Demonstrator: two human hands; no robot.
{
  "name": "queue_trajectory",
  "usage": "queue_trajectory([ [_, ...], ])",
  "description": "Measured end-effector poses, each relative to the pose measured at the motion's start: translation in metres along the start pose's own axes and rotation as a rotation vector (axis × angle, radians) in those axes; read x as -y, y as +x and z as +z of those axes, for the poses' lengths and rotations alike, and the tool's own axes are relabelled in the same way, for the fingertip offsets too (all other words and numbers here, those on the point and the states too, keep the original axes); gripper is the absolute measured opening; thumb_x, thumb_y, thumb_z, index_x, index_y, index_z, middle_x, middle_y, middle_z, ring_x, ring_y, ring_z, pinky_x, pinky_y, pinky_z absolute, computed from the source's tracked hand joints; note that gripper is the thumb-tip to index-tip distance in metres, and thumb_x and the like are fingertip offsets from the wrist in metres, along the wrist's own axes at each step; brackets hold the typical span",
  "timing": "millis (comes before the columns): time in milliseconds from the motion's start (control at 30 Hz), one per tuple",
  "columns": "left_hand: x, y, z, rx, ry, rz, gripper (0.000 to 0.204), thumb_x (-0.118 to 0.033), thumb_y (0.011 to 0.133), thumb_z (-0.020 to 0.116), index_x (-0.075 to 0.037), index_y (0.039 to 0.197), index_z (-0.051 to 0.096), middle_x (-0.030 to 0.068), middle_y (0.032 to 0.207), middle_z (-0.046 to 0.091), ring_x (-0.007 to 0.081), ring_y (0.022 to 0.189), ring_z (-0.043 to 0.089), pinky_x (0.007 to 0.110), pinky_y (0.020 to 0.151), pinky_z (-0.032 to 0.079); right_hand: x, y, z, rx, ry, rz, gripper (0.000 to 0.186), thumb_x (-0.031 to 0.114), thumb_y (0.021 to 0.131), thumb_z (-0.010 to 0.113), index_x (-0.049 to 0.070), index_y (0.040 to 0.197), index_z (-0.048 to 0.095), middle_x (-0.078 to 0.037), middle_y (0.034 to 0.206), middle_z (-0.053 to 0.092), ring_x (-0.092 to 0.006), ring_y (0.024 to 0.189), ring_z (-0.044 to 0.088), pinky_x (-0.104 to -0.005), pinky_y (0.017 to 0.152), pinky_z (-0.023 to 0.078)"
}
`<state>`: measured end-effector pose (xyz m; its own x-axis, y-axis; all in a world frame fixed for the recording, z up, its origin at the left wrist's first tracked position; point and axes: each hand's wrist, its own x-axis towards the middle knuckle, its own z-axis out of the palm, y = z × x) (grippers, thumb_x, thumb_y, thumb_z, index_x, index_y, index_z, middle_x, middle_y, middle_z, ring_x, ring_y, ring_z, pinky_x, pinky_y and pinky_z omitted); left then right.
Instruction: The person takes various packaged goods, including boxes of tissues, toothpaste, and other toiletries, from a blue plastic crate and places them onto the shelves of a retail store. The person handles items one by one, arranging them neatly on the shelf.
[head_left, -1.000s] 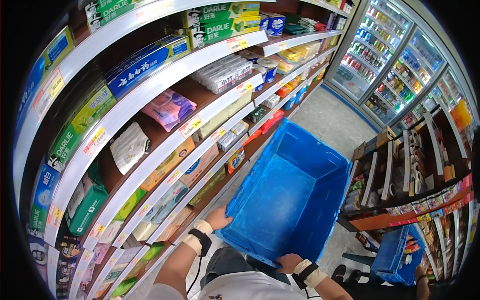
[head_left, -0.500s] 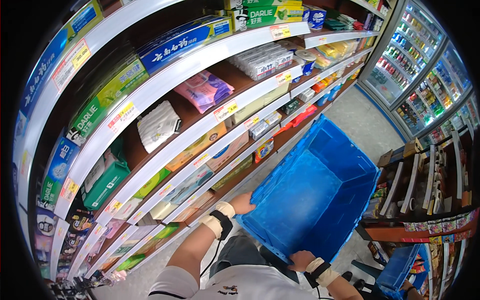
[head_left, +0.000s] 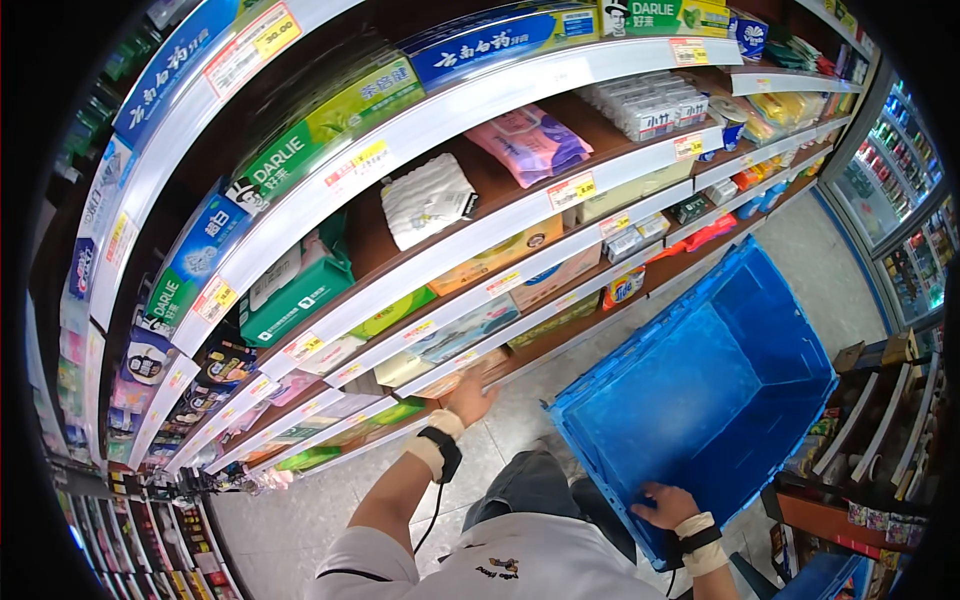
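A large blue plastic crate (head_left: 690,365) stands open at the top and tilted to the right in front of me, with bare inner walls and floor. My right hand (head_left: 665,505) is at its near corner, fingers bent over the rim. Off the crate, my left hand (head_left: 472,393) is beside the lowest shelves, its fingers stretched out with nothing seen in them. Closest to it are flat tissue packs (head_left: 462,374) on a low shelf. Both wrists wear a dark strap over a pale band.
Curved shelves (head_left: 420,290) along my left hold toothpaste boxes (head_left: 330,120), a white pack (head_left: 428,200), a pink-purple pack (head_left: 528,143) and a green pack (head_left: 297,295). Glass-door fridges (head_left: 890,190) stand far right. Lower racks (head_left: 880,420) and another blue basket (head_left: 825,577) are at right.
My left hand has let go of the crate's rim and moved left toward the low shelves. The view has swung left, so shelves and crate appear farther right.
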<state>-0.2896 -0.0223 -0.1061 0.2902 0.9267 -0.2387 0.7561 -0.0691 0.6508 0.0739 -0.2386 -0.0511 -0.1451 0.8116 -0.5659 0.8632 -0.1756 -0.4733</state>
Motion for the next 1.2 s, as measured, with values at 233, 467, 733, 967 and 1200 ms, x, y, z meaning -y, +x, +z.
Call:
queue_trajectory([
  [233,0.075,-0.022,-0.037,-0.615,0.232,-0.200,0.079,-0.014,0.068,0.066,0.008,0.128,0.021,0.0259,0.131,0.027,0.0400,0.121,0.027,0.041,0.102,0.024,0.011,0.016,-0.023,-0.179,-0.136,-0.004,0.043,0.033,0.073,0.059,0.007,0.107,0.055,-0.016,0.096,0.061,-0.0317,0.084,0.059,-0.0403,0.073,0.048],
  [467,0.088,-0.004,-0.049,-0.597,0.437,-0.172,0.083,-0.023,0.063,0.071,0.009,0.124,0.024,0.0276,0.124,0.032,0.0418,0.117,0.027,0.043,0.101,0.023,0.031,0.013,-0.015,-0.198,-0.195,0.028,0.043,0.032,0.075,0.056,0.006,0.109,0.053,-0.017,0.095,0.060,-0.0323,0.084,0.059,-0.0405,0.073,0.048],
  [733,0.103,0.024,-0.026,-0.870,-0.022,-0.168,0.081,-0.014,0.062,0.074,0.008,0.124,0.027,0.0299,0.123,0.032,0.0439,0.114,0.030,0.044,0.099,0.024,0.046,-0.020,-0.005,-0.124,-0.236,0.210,0.044,0.032,0.074,0.058,0.007,0.110,0.053,-0.016,0.098,0.060,-0.0309,0.086,0.059,-0.0378,0.073,0.049],
  [967,0.113,0.029,-0.025,-0.892,-0.044,-0.212,0.052,-0.008,0.067,0.066,0.007,0.110,0.041,0.0271,0.105,0.046,0.0424,0.099,0.043,0.044,0.090,0.032,0.061,-0.034,-0.020,-0.248,-0.250,0.209,0.041,0.031,0.075,0.058,0.007,0.108,0.054,-0.015,0.095,0.060,-0.0307,0.085,0.059,-0.0396,0.072,0.048],
  [1200,0.099,0.000,-0.032,-0.630,0.024,-0.329,0.067,0.003,0.067,0.055,0.003,0.126,0.023,0.0262,0.128,0.031,0.0411,0.111,0.040,0.041,0.089,0.039,0.127,0.017,-0.083,-0.414,-0.245,-0.044,0.039,0.028,0.076,0.057,0.007,0.109,0.053,-0.015,0.092,0.060,-0.0311,0.083,0.059,-0.0392,0.070,0.048],
])
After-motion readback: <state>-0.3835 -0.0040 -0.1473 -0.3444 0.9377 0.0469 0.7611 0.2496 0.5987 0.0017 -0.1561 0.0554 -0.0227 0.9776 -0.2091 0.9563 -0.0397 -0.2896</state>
